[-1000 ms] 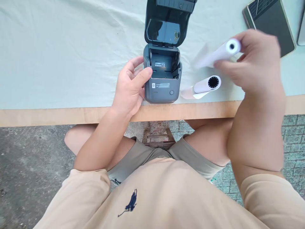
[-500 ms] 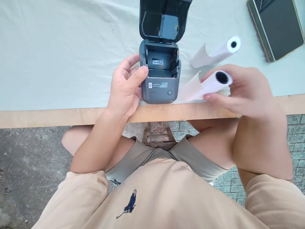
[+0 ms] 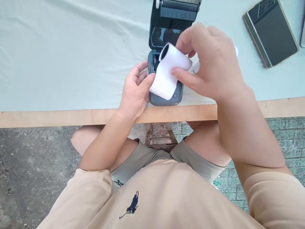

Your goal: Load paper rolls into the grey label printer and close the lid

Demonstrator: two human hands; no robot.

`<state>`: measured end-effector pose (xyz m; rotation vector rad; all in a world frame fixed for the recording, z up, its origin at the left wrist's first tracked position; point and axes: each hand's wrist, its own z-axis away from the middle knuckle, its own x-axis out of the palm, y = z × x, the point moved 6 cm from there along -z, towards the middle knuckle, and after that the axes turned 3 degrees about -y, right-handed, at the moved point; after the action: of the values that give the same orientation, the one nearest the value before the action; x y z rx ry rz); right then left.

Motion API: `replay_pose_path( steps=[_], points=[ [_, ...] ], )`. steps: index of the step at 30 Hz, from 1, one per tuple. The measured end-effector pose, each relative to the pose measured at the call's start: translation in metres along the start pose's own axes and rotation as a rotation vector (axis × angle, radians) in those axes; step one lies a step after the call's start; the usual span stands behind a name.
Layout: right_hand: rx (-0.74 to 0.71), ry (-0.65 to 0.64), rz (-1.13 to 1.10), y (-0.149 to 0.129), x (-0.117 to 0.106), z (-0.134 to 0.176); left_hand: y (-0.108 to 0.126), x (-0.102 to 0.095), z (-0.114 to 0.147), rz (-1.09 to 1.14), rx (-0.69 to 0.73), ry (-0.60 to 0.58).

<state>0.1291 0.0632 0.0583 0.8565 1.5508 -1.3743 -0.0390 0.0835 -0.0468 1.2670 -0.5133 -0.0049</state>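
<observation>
A small dark grey label printer (image 3: 159,101) stands near the table's front edge with its lid (image 3: 156,35) swung up. My left hand (image 3: 137,87) grips the printer's left side, thumb on top and fingers behind. Over the open paper bay, my right hand (image 3: 205,60) pinches a white paper roll (image 3: 177,58) between thumb and fingers. The roll is tilted, its dark core end facing up and left. Its loose paper end hangs down across the printer's front and hides most of the bay. A second white paper roll (image 3: 196,66) lies behind my right hand, mostly hidden.
A dark phone-like device in a case (image 3: 271,33) lies at the right on the pale cloth (image 3: 71,63). Part of another grey object (image 3: 303,36) shows at the right edge. The table's wooden front edge (image 3: 59,117) runs above my knees.
My right hand has carried the paper roll left from beside the printer to over its open bay and turned it. My left hand stays on the printer.
</observation>
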Motion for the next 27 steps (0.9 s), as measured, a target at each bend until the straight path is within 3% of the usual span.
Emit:
replay_pose_path(
  steps=[5, 11, 18, 22, 27],
  points=[
    [0.050, -0.104, 0.075, -0.001, 0.009, -0.003, 0.005, 0.004, 0.004, 0.054, -0.010, -0.020],
    [0.011, -0.093, -0.030, 0.003, 0.005, 0.001, 0.006, 0.001, 0.006, 0.055, -0.070, -0.005],
    [0.023, -0.092, 0.057, 0.005, 0.009, 0.001, 0.004, 0.003, 0.001, 0.033, -0.042, -0.044],
    [-0.141, 0.079, 0.098, -0.006, 0.007, 0.015, 0.004, 0.003, -0.001, 0.017, -0.071, -0.060],
    [-0.340, 0.108, 0.092, -0.019, 0.016, 0.035, -0.004, 0.001, -0.008, -0.012, -0.010, -0.172]
  ],
)
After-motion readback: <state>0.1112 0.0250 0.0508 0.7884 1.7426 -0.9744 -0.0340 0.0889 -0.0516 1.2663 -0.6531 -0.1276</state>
